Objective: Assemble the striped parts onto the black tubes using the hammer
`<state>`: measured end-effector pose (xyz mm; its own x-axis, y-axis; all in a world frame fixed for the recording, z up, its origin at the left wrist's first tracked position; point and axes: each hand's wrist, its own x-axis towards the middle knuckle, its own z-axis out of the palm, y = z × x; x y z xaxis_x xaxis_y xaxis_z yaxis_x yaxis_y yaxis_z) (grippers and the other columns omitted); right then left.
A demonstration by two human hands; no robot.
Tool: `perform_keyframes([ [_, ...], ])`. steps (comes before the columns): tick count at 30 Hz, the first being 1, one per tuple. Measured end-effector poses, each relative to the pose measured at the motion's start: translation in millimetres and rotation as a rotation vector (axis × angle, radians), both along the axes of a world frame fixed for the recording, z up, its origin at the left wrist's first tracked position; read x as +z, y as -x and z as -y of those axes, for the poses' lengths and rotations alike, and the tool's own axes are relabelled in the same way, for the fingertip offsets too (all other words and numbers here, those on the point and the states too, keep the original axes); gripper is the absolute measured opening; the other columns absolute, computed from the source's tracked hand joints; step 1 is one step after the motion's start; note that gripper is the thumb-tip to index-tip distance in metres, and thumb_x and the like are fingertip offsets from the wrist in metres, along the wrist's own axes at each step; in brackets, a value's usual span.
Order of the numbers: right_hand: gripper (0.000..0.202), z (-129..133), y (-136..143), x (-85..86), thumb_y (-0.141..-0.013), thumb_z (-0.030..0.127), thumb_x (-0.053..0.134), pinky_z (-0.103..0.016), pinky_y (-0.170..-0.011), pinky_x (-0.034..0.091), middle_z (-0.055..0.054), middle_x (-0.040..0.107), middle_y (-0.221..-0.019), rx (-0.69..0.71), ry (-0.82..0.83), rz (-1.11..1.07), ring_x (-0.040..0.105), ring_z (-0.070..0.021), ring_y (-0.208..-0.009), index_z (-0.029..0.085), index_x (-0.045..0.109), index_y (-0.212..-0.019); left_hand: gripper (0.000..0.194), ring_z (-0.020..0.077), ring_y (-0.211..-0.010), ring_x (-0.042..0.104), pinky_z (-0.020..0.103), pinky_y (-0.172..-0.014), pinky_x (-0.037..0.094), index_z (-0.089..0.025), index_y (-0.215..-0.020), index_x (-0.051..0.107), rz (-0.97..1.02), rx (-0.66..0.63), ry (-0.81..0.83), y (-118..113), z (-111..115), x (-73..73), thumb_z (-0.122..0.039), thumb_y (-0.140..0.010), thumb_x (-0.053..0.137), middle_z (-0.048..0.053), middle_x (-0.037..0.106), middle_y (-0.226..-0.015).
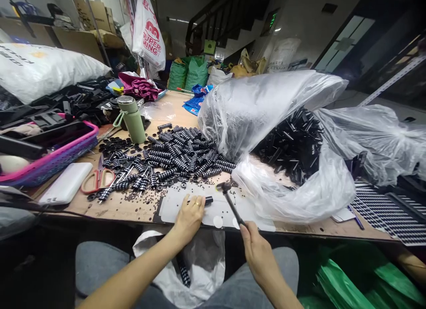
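Observation:
My right hand [254,244] is wrapped round the handle of a small hammer [232,206], whose head is raised over a pale work sheet [246,211]. On that sheet my left hand [191,213], with a ring on one finger, grips a short black cylindrical part [208,200]; its far end sticks out to the right of the fingers. Beyond the hands lies a heap of black-and-white ridged rollers [189,151], some with thin metal pins showing. Tiny dark rings [141,198] are scattered left of the sheet. A white disc [218,222] lies near the table's edge.
Scissors [98,180], a white power bank [66,183], a green flask [132,120] and a pink-rimmed basket [80,142] stand left. A clear plastic bag [239,109] spills black parts [293,149] on the right. Below, a white sack [206,264] hangs open between my knees.

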<state>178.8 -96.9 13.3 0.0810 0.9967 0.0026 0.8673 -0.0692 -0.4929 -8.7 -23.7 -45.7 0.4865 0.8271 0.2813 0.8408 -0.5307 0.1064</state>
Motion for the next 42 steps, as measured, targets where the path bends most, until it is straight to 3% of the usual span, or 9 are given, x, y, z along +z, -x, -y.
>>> perform_keyframes([
  [4, 0.035, 3, 23, 14.4, -0.088, 0.044, 0.021, -0.024, -0.051, 0.041, -0.003, 0.06, -0.067, 0.036, -0.17, -0.133, 0.058, -0.0167, -0.055, 0.022, 0.046, -0.098, 0.068, 0.03, -0.129, 0.018, 0.048, -0.103, 0.014, 0.0, -0.131, 0.026, 0.012, 0.009, 0.025, -20, 11, -11.5, -0.045, -0.081, 0.035, 0.022, 0.03, -0.135],
  [10, 0.032, 2, 54, -9.4, -0.09, 0.038, 0.022, -0.023, -0.051, 0.039, -0.003, 0.064, -0.076, 0.309, 0.06, 0.072, 0.063, -0.0182, -0.063, 0.023, 0.05, -0.085, 0.058, 0.03, -0.123, 0.031, 0.045, -0.101, 0.022, 0.0, -0.13, 0.027, 0.139, -0.059, 0.129, -15, 4, -8.2, -0.026, -0.079, 0.034, 0.022, 0.038, -0.13],
  [16, 0.038, -21, 14, -3.8, -0.089, 0.047, 0.016, -0.026, -0.053, 0.038, -0.003, 0.064, -0.072, 0.087, 0.059, 0.176, 0.062, -0.0214, -0.067, 0.024, 0.045, -0.089, 0.047, 0.0273, -0.086, 0.054, 0.038, -0.073, 0.044, -0.006, -0.113, 0.05, 0.217, 0.044, 0.175, -15, 13, 19.4, 0.001, -0.075, 0.025, 0.018, 0.058, -0.091],
  [20, 0.037, -42, -31, -21.7, -0.088, 0.049, 0.02, -0.026, -0.051, 0.036, -0.002, 0.06, -0.071, 0.01, 0.028, 0.337, 0.06, -0.0197, -0.063, 0.023, 0.046, -0.081, 0.04, 0.0211, -0.08, 0.055, 0.03, -0.068, 0.047, -0.017, -0.11, 0.053, 0.23, -0.051, 0.163, 1, 36, 18.4, -0.005, -0.074, 0.04, 0.01, 0.058, -0.092],
  [25, 0.039, -67, -56, -55.3, -0.088, 0.045, 0.025, -0.03, -0.061, 0.039, -0.006, 0.057, -0.076, 0.016, -0.263, 0.598, 0.055, -0.0213, -0.073, 0.019, 0.053, -0.079, 0.034, 0.0255, -0.095, 0.049, 0.038, -0.075, 0.043, -0.011, -0.109, 0.053, 0.121, 0.436, -0.051, 69, -32, 27.4, -0.006, -0.081, 0.034, 0.016, 0.054, -0.105],
  [28, 0.038, -76, -53, -65.2, -0.087, 0.045, 0.029, -0.031, -0.062, 0.039, -0.007, 0.057, -0.078, 0.049, -0.354, 0.651, 0.053, -0.0215, -0.073, 0.017, 0.055, -0.081, 0.026, 0.0263, -0.088, 0.05, 0.04, -0.074, 0.041, -0.009, -0.088, 0.06, 0.086, 0.437, 0.022, 100, -80, 29.3, -0.006, -0.079, 0.036, 0.015, 0.058, -0.087],
  [31, 0.039, -82, -50, -70.1, -0.086, 0.045, 0.029, -0.032, -0.06, 0.04, -0.009, 0.056, -0.076, 0.07, -0.398, 0.66, 0.053, -0.0223, -0.072, 0.016, 0.055, -0.079, 0.019, 0.0235, -0.084, 0.051, 0.037, -0.075, 0.041, -0.011, -0.077, 0.06, 0.108, 0.422, 0.053, 110, -94, 23.6, -0.009, -0.079, 0.042, 0.012, 0.059, -0.079],
  [38, 0.056, -95, -44, -64.9, -0.081, 0.057, 0.022, -0.041, -0.064, 0.043, -0.013, 0.059, -0.081, 0.06, -0.481, 0.545, 0.054, -0.0295, -0.077, 0.013, 0.056, -0.086, 0.025, 0.017, -0.095, 0.049, 0.031, -0.084, 0.041, -0.017, -0.106, 0.052, 0.37, 0.414, 0.022, 96, -39, 15.5, -0.019, -0.083, 0.044, 0.006, 0.059, -0.098],
  [42, 0.064, -105, -2, -49.4, -0.074, 0.065, 0.033, -0.039, -0.071, 0.046, -0.015, 0.058, -0.093, 0.167, -0.457, 0.099, 0.055, -0.0268, -0.082, 0.01, 0.054, -0.101, 0.024, 0.018, -0.089, 0.05, 0.032, -0.08, 0.042, -0.016, -0.105, 0.053, 0.539, 0.21, 0.018, 75, -5, 14.0, -0.02, -0.082, 0.046, 0.006, 0.06, -0.091],
])
